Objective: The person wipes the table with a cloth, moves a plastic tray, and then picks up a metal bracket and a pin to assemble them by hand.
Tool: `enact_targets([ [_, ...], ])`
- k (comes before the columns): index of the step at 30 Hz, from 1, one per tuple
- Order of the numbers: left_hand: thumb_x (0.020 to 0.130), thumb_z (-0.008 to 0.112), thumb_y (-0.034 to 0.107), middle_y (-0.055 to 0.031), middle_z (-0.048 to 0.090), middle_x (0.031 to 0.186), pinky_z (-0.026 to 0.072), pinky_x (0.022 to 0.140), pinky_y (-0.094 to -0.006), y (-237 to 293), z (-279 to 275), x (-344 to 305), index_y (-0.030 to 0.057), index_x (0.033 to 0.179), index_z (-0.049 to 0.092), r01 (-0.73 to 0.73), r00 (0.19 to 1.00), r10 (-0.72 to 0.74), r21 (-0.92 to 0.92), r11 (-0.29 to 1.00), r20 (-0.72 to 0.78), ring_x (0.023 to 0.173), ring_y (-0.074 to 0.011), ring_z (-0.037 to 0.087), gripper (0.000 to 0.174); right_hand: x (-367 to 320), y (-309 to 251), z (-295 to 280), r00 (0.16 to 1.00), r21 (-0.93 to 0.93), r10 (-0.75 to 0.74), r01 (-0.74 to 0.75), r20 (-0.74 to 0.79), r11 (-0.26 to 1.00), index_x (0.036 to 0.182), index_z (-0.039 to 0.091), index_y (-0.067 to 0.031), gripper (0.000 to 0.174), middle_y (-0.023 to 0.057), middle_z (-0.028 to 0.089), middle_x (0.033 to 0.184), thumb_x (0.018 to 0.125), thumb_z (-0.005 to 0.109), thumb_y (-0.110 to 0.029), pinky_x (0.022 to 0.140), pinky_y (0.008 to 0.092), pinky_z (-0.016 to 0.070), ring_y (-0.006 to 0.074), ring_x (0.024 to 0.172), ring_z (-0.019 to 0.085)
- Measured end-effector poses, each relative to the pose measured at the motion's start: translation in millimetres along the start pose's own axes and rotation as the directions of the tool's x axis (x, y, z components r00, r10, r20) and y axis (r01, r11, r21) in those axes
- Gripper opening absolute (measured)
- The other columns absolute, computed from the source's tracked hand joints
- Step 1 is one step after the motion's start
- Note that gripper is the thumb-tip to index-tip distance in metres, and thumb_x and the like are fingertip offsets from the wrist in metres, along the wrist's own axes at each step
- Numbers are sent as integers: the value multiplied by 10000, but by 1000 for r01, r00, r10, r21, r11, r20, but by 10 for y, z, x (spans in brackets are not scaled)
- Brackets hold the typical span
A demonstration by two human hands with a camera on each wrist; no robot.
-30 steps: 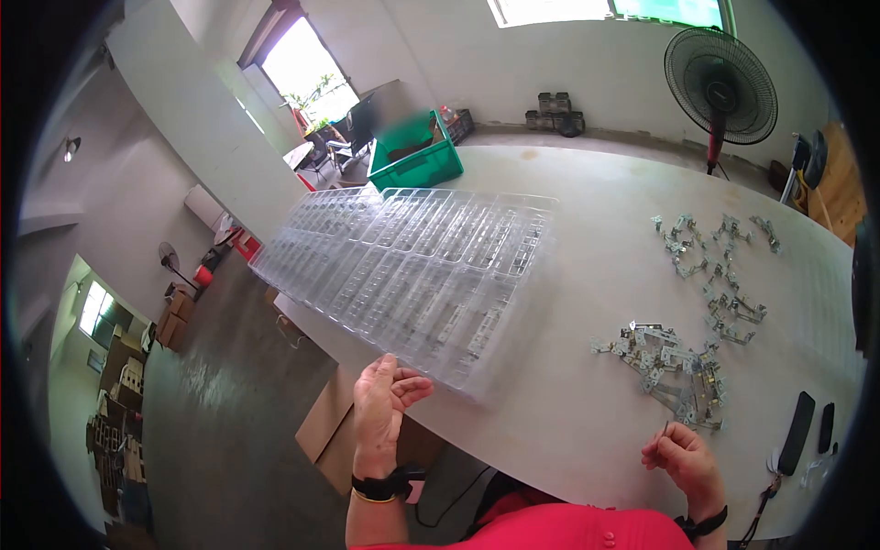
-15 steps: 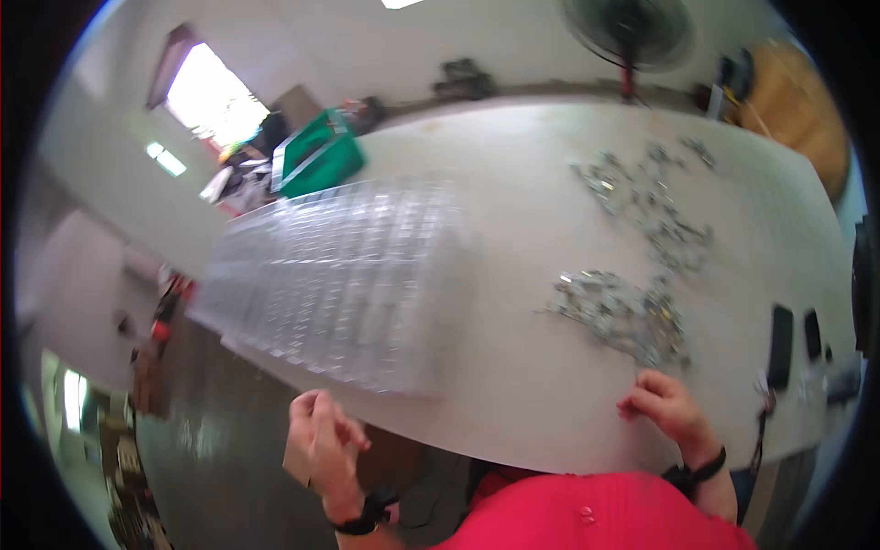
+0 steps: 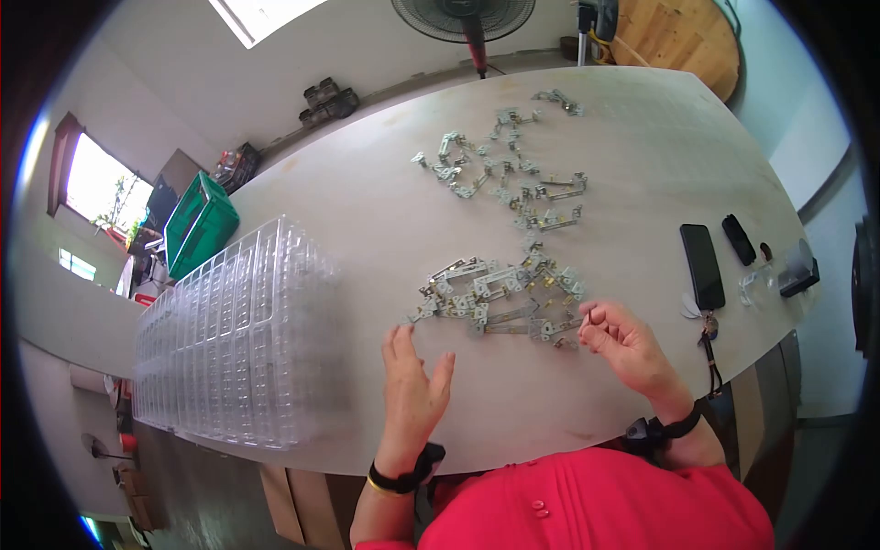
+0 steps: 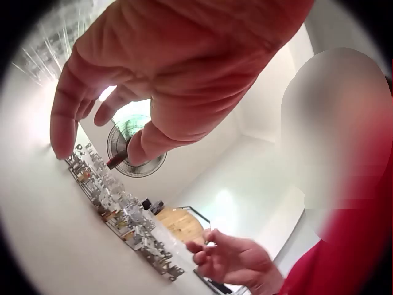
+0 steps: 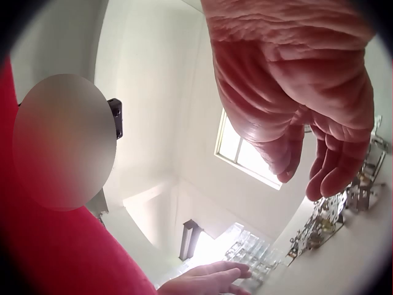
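My left hand (image 3: pixel 414 394) has its fingers spread apart, with nothing between them. Its fingertips come right to the near left edge of a pile of small metal brackets (image 3: pixel 500 293), some with brass-coloured parts. In the left wrist view the index fingertip overlaps the end of these brackets (image 4: pixel 116 203). At the pile's near right corner, my right hand (image 3: pixel 632 353) pinches a small thin dark pin (image 3: pixel 589 314) between thumb and forefinger. Seen from the right wrist, the curled fingers of that hand (image 5: pixel 301 117) hide the pin, and the pile lies beyond them.
Stacked clear plastic trays (image 3: pixel 238 348) with many compartments stand on the left of the table. More loose brackets (image 3: pixel 513 174) trail toward the far side. A phone (image 3: pixel 702 266) and keys lie at right. A green crate (image 3: pixel 202 225) is at far left, a fan (image 3: pixel 467 14) beyond.
The head view has swung right. My left hand has left the near edge of the trays and come over to the bracket pile; my right hand stays by the pile, still pinching the pin.
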State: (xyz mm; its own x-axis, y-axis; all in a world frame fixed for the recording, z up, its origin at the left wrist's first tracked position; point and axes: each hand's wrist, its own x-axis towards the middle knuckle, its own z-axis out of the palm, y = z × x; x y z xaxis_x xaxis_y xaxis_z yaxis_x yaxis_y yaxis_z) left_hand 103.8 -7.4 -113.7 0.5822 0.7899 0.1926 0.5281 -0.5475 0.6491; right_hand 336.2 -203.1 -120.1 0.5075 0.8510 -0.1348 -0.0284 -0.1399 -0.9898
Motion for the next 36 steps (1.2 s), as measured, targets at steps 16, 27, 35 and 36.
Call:
enact_targets([
  [16,866,740,154,-175,548,1169,559,689,-323,-179,647,625,-44,1216,564,36,997,-16,-276,961,74,766,-188,659,439,108,66,-58,981,-396,-185,149,-54,906,999,631,-20,124,226,604,1178,929,650,-122,840,355,521,301,1110,643],
  [27,875,693,88,-169,627,1156,546,729,-364,91,484,348,-24,1115,610,-345,932,348,-46,937,101,831,-295,660,278,-46,-70,113,988,-406,-154,134,-16,904,1006,654,-36,120,192,603,1188,919,666,-117,772,360,541,294,868,689],
  [35,792,691,54,-183,626,1138,506,872,-428,240,614,226,2,1105,628,-429,871,419,-19,903,256,1016,-374,610,324,-51,25,293,967,-573,-169,248,188,781,1013,669,-40,134,146,600,1174,920,676,-136,802,356,532,295,942,650],
  [36,792,691,54,-183,626,1138,506,872,-428,235,614,224,2,1105,628,-444,864,437,-32,896,250,1016,-374,610,324,-78,43,320,961,-589,-186,272,205,761,1017,670,-46,136,141,599,1165,922,672,-144,810,365,532,301,938,649],
])
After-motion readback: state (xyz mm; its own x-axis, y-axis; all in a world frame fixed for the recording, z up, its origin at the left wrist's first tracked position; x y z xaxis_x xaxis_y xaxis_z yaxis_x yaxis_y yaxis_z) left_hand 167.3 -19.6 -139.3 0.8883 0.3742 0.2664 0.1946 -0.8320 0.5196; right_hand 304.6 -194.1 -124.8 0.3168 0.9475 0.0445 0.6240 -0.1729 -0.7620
